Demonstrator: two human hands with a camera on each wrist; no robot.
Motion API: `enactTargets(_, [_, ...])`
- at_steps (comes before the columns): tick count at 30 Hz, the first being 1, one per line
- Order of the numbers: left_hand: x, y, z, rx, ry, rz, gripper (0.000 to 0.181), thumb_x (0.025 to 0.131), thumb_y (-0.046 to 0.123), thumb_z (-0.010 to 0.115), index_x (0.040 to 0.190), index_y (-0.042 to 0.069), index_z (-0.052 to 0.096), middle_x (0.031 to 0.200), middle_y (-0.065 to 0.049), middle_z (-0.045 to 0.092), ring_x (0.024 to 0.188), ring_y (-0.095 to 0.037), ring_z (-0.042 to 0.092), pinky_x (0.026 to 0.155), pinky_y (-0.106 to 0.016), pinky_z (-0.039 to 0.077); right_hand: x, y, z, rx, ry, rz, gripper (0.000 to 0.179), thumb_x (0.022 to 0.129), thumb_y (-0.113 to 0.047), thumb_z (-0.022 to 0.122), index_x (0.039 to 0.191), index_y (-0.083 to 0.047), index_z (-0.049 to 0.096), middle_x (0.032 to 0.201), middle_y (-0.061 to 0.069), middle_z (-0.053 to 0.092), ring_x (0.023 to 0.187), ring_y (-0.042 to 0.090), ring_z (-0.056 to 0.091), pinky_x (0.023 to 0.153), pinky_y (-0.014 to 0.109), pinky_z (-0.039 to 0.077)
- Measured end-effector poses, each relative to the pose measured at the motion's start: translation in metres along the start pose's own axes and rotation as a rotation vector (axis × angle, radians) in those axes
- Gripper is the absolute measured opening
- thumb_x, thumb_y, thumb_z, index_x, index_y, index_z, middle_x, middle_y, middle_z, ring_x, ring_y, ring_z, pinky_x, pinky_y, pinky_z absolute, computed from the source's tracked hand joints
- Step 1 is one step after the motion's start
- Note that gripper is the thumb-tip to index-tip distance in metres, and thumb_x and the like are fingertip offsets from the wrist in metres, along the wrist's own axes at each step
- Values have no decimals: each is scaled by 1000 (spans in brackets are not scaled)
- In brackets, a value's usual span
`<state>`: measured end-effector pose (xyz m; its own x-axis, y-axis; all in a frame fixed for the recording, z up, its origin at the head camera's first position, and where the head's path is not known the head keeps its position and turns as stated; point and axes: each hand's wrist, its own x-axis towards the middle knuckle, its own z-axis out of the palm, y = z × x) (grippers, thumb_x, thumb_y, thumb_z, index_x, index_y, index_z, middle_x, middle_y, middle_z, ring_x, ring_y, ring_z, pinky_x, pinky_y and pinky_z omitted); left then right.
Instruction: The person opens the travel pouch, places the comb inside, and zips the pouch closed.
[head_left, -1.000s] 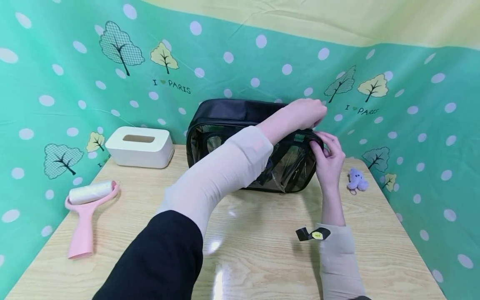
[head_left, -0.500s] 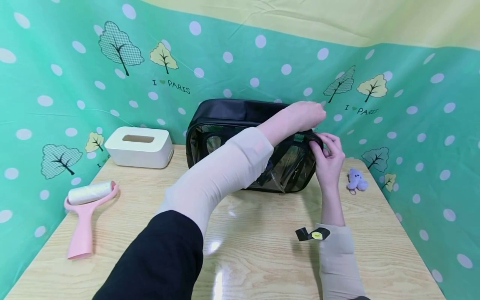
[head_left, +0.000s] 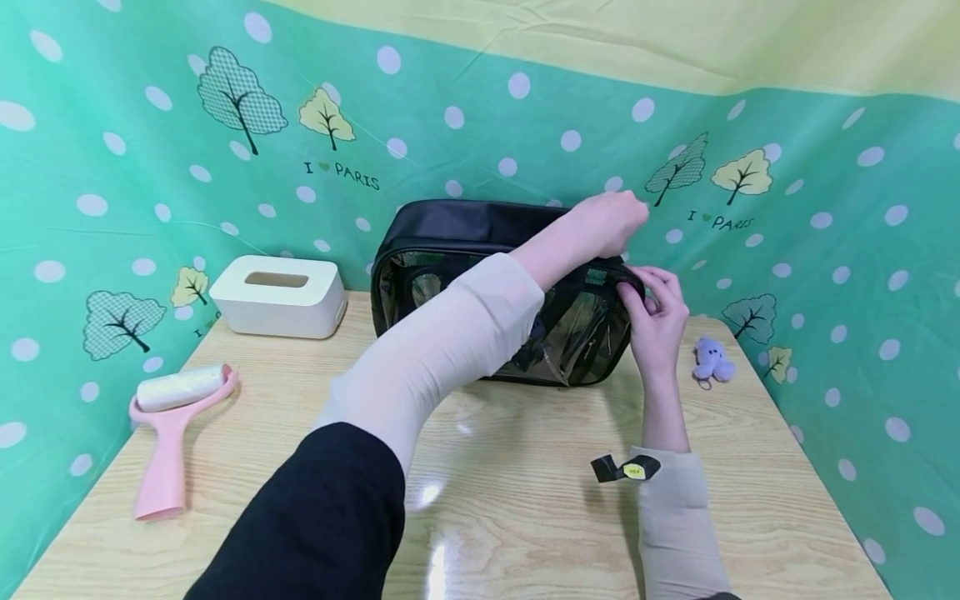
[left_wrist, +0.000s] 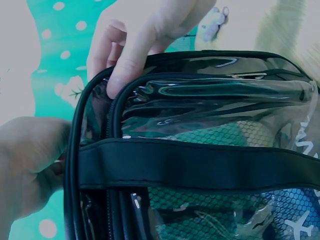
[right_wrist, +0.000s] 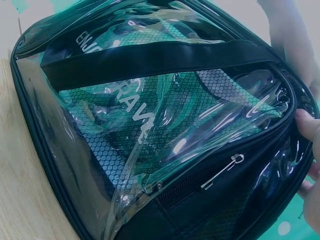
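Note:
A black travel bag (head_left: pixel 457 223) with clear panels stands on the table against the backdrop. My left hand (head_left: pixel 609 223) reaches across its front to the top right corner. In the left wrist view its curled fingers go behind the bag's edge, so the fingertips are hidden. My right hand (head_left: pixel 660 321) pinches the right end of the bag, thumb on the piping beside the zipper. A dark strap (left_wrist: pixel 200 165) crosses the end panel. The right wrist view shows a metal zipper pull (right_wrist: pixel 222 172) and green mesh behind the clear plastic.
A white tissue box (head_left: pixel 281 308) stands left of the bag. Nearer lies a pink lint roller (head_left: pixel 171 442). To the right is a small purple plush keychain (head_left: pixel 712 360). A patterned green cloth (head_left: pixel 480 125) hangs behind the wooden table (head_left: pixel 510 500).
My left hand has risen very slightly at the bag's corner. The right hand keeps its pinch, and the bag stays in place.

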<state>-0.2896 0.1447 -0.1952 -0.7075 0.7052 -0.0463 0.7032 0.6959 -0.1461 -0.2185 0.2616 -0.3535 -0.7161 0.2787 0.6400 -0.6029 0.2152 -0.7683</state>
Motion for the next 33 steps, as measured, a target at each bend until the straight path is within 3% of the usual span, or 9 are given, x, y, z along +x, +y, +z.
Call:
enactTargets(2, [-2,-3,-1,-47,25,-3,37,108,11,40,140,14,58,141,-5,60,126,-19,59,103,-28,49,0,-4,1,4,1,0,23,96,-4,70,117,5,75,114,-7,61,109,11,58,78,15,54])
enactTargets(7, [-8,-12,-1,-183,122,-12,24,103,5,48,102,13,70,117,-2,65,104,-16,57,87,-25,49,-3,-20,3,24,-2,-3,23,95,0,69,116,8,74,113,-5,61,106,8,58,77,14,53])
enactTargets(9, [-10,-15,-1,-224,146,-22,22,101,6,52,97,13,72,116,-2,65,103,-15,57,86,-25,49,-4,-25,3,32,-4,-2,22,95,1,69,116,7,74,112,-4,62,105,8,58,76,14,53])
enactTargets(14, [-13,-21,-2,-310,152,-72,19,102,13,59,107,14,78,118,-1,73,107,-15,66,89,-26,55,-4,-26,2,26,-3,-3,22,95,-1,71,115,7,74,112,-5,62,106,8,58,76,14,52])
enactTargets(33, [-35,-42,4,-460,277,-110,16,100,18,67,103,14,82,106,-1,79,95,-14,69,86,-25,55,-4,-29,2,24,-13,-6,25,94,0,70,118,7,73,112,-5,61,102,5,60,80,13,53])
